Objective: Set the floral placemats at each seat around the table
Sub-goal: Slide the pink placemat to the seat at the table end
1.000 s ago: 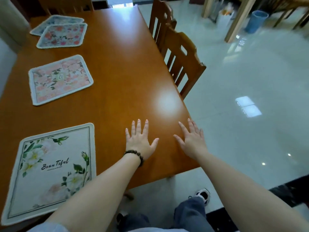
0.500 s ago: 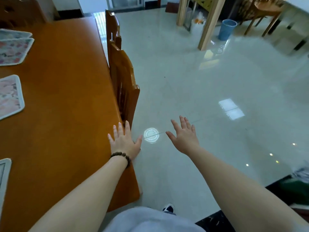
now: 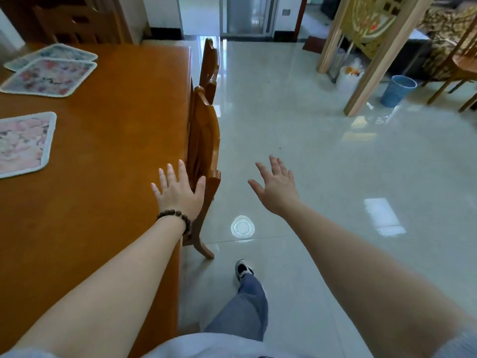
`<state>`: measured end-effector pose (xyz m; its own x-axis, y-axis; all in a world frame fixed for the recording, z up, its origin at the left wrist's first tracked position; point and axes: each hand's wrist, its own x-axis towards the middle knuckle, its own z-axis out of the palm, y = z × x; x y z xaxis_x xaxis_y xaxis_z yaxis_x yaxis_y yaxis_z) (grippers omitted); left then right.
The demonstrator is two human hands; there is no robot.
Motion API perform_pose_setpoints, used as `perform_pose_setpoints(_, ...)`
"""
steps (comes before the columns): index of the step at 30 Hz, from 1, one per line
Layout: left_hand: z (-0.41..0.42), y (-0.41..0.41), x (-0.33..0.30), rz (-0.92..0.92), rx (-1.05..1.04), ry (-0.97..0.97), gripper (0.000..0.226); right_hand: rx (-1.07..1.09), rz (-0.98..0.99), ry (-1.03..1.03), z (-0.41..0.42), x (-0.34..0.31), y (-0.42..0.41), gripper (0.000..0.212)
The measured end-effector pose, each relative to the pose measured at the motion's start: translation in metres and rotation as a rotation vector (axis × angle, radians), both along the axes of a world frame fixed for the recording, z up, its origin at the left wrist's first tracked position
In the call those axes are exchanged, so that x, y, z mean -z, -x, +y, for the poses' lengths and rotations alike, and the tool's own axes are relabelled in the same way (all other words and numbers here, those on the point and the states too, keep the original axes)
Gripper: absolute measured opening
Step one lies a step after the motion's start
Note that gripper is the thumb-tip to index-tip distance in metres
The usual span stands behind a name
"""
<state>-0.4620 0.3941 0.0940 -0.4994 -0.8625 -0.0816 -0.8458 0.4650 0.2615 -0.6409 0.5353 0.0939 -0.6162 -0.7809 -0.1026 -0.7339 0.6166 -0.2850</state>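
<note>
A pink floral placemat (image 3: 24,143) lies at the left edge of the wooden table (image 3: 116,125). Farther back at the left, two more floral placemats overlap, a pink one (image 3: 49,77) on top of a pale blue one (image 3: 59,52). My left hand (image 3: 179,193), with a bead bracelet at the wrist, is open with fingers spread over the table's right edge, next to a chair back. My right hand (image 3: 277,188) is open in the air over the floor, holding nothing.
Two wooden chairs (image 3: 205,140) are pushed in along the table's right side. Another chair (image 3: 74,24) stands at the far end. Glossy tiled floor (image 3: 309,151) stretches right, with a blue bin (image 3: 397,90), a wooden screen frame (image 3: 371,52) and my foot (image 3: 242,271).
The view has swung right and moved forward along the table's right side. The white placemat at the near left has left the view. Both hands stay open and empty.
</note>
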Motion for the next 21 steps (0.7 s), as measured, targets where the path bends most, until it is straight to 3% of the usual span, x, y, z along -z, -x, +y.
perform_pose_setpoints(11,-0.131,0.075,0.009,0.053,-0.331,-0.02,0.08,-0.431,0.115,-0.07,-0.195,-0.006,0.1,0.07)
perform_pose_setpoints(14,-0.162,0.077,0.006,0.076,-0.394,-0.012,0.08,-0.495,0.091,-0.039,-0.239,-0.01,0.108,0.077)
perform_pose_setpoints(21,-0.183,0.051,0.022,0.043,-0.61,-0.057,0.08,-0.8,0.135,-0.074,-0.315,-0.009,0.093,0.067)
